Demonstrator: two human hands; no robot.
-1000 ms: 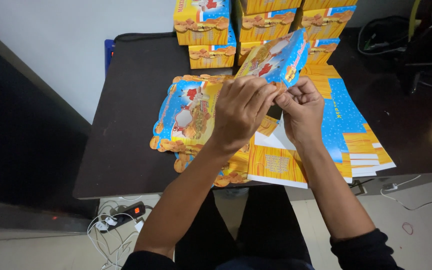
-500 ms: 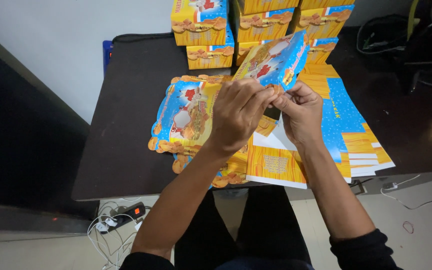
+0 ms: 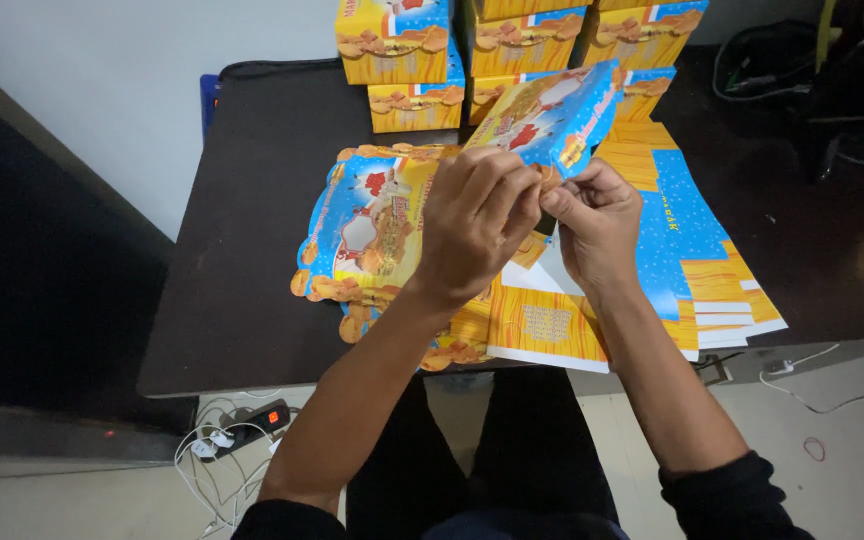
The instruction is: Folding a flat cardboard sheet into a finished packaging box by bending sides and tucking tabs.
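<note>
Single head-worn view, looked steeply down from above the seated person's shoulders and faced forward over the dark table [image 3: 252,250] toward the white wall [image 3: 132,90]. Close range: both forearms ran up from the bottom edge, hands sat near frame centre. Floor and lap showed below the table's near edge. No second view, so nothing overlapped.
</note>
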